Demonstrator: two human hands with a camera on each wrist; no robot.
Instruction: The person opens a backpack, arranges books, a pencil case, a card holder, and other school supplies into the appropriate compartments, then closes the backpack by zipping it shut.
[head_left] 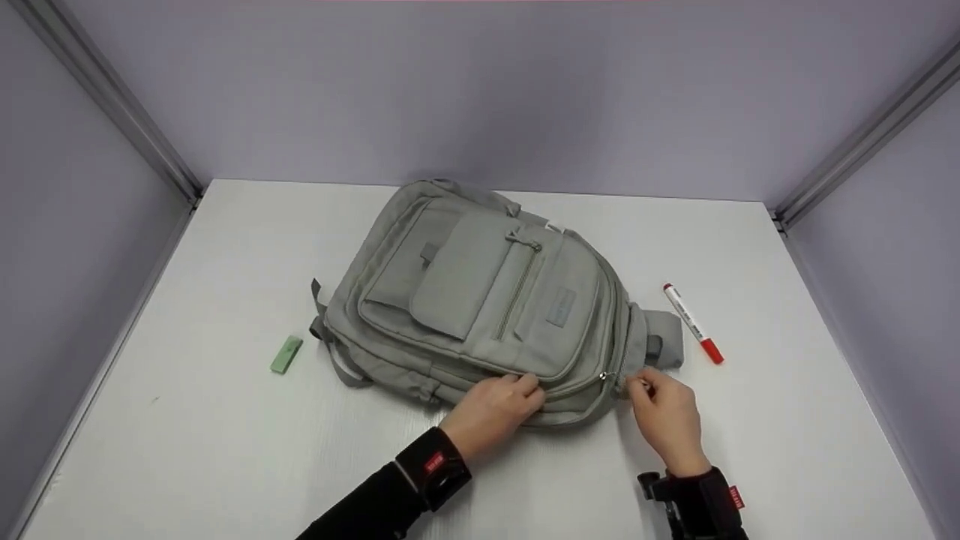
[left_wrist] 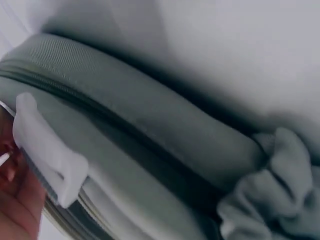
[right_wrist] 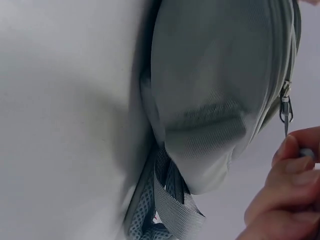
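Observation:
A grey-green backpack (head_left: 480, 300) lies front side up on the white table, its top end toward the right. My left hand (head_left: 495, 412) grips the near edge of the bag with curled fingers. In the left wrist view, a pale tab (left_wrist: 47, 145) lies beside the fingers of that hand (left_wrist: 20, 205), over the bag's zipper seam. At the bag's top end, my right hand (head_left: 664, 412) pinches the zipper pull between thumb and finger. The metal zipper slider (right_wrist: 285, 97) shows just above the right fingers, with the pull stretched toward them.
A white marker with a red cap (head_left: 694, 322) lies right of the bag, near its top handle (head_left: 665, 337). A small green block (head_left: 286, 355) sits to the left, near the dangling straps (head_left: 345, 360). Grey-lilac panels (head_left: 480, 90) enclose the table's back and sides.

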